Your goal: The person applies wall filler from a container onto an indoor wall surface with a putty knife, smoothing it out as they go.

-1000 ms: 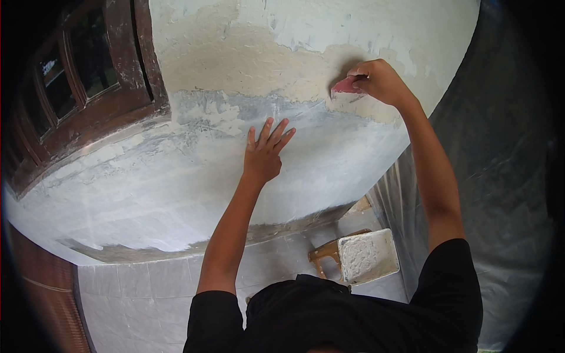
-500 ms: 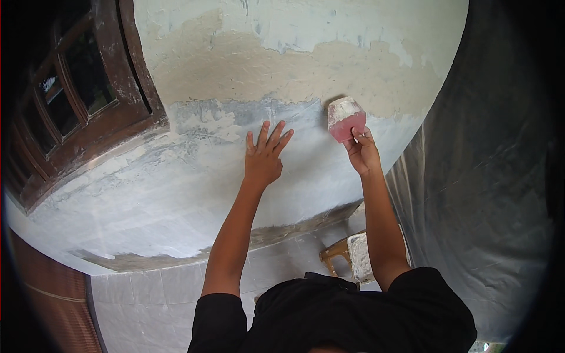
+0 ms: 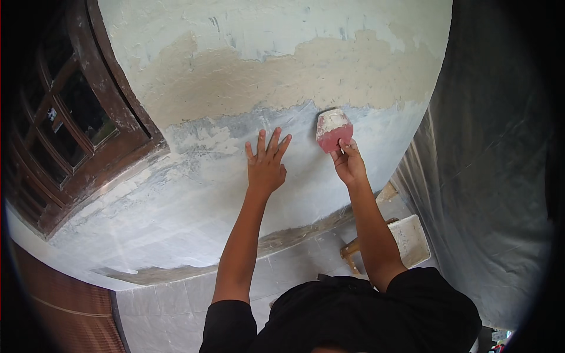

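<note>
A pink plastic putty spreader [image 3: 336, 140], its far half coated in whitish filler, is pinched in my right hand [image 3: 349, 163] by its near edge. Its blade meets the wall [image 3: 223, 206] around the border between a beige band and smoother grey-white filler. To the left, my left hand [image 3: 266, 170] has its fingers spread against the pale wall, holding nothing. Whether its palm presses flat is hard to see.
A brown wooden window [image 3: 112, 159] with dark panes lies to the left. Clear plastic sheeting [image 3: 482, 194] hangs on the right. Beside my right forearm, a filler-smeared white tray [image 3: 414, 238] rests by a wooden stool [image 3: 351, 250]. Grey tiles [image 3: 170, 306] run below the wall.
The spreader and my right hand have shifted a little left along the wall. My left hand stays nearly in place. The view has turned slightly, showing more of the tray.
</note>
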